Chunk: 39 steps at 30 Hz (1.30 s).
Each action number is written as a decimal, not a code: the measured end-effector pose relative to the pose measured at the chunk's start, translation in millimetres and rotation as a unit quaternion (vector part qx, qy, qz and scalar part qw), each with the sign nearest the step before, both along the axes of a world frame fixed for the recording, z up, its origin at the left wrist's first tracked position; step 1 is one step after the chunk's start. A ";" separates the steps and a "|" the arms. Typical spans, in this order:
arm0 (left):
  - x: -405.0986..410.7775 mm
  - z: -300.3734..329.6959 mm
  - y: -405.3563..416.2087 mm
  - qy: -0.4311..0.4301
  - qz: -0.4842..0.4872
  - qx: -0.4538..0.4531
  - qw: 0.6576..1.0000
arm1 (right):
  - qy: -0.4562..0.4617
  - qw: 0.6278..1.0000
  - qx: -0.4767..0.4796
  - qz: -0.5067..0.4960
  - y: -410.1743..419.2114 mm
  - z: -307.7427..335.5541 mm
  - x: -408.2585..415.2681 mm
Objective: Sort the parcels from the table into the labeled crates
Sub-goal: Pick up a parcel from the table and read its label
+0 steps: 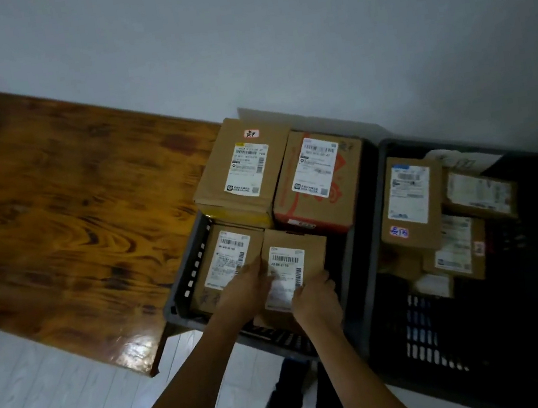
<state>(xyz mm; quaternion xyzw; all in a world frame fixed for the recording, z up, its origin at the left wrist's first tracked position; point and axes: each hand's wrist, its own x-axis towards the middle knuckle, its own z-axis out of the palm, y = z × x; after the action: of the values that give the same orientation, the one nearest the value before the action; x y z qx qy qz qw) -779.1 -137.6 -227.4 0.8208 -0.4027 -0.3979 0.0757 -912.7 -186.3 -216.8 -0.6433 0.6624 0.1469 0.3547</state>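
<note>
Fingers of the left hand [249, 286] and the right hand [313, 296] are curled over the near end of a small cardboard parcel [289, 263], gripping it from either side. That parcel sits in the near right part of the left grey crate [185, 284], touching a labelled parcel [224, 262] to its left. Two larger boxes, a plain brown one [242, 169] and a red-printed one [319, 179], fill the far part of the same crate. Just beside it stands a dark crate [417, 331] holding several labelled parcels [409, 201]. Left of the crates is the wooden table [52, 199].
</note>
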 end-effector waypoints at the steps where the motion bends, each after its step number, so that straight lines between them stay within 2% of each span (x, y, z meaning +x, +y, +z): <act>1: -1.8 -3.3 -0.7 -0.019 -0.018 0.007 1.000 | -0.001 1.000 0.000 -0.011 -1.6 -4.9 0.5; 7: -12.7 -14.9 -2.1 -0.157 -0.105 0.093 0.978 | 0.033 0.999 0.012 -0.005 -0.6 -20.4 7.1; 10: -18.0 -20.3 -4.0 -0.220 -0.154 0.086 0.959 | 0.044 0.999 0.013 0.004 -0.9 -23.7 9.2; 14: -13.0 -24.2 -6.9 -0.193 -0.086 0.034 0.977 | 0.059 0.998 -0.001 0.023 -1.4 -27.5 10.9; 18: -7.1 -18.8 -8.0 -0.129 -0.027 0.015 0.991 | 0.061 0.996 0.008 0.058 -7.4 -20.7 9.7; 22: 4.2 -0.4 -0.3 -0.124 -0.040 0.038 0.991 | 0.095 0.975 0.004 0.199 -25.9 11.0 15.6; 24: 13.1 9.8 9.9 -0.112 -0.049 0.024 0.992 | 0.087 0.962 0.000 0.257 -35.0 33.5 23.1; 26: 28.9 27.0 17.5 -0.109 -0.042 -0.015 0.993 | 0.046 0.949 -0.045 0.309 -42.3 56.7 37.5; 28: 54.9 50.5 24.5 -0.139 -0.043 -0.062 0.987 | -0.013 0.939 -0.068 0.337 -44.9 80.6 63.6; 31: 117.2 94.2 35.1 -0.189 -0.050 -0.101 0.975 | -0.053 0.903 -0.141 0.402 -42.3 120.9 124.1; 36: 269.7 181.3 87.9 -0.275 -0.025 -0.146 0.950 | -0.091 0.845 -0.241 0.468 1.1 200.7 272.7; 39: 358.7 244.5 129.8 -0.321 -0.008 -0.155 0.934 | -0.121 0.824 -0.292 0.470 34.5 246.5 370.2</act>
<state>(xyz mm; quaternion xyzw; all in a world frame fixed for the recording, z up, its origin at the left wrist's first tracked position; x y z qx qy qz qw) -420.4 -7.8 17.1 0.8796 -0.4688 -0.0469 0.0654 -542.4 -151.8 29.7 -0.9628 0.2434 0.0167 0.1158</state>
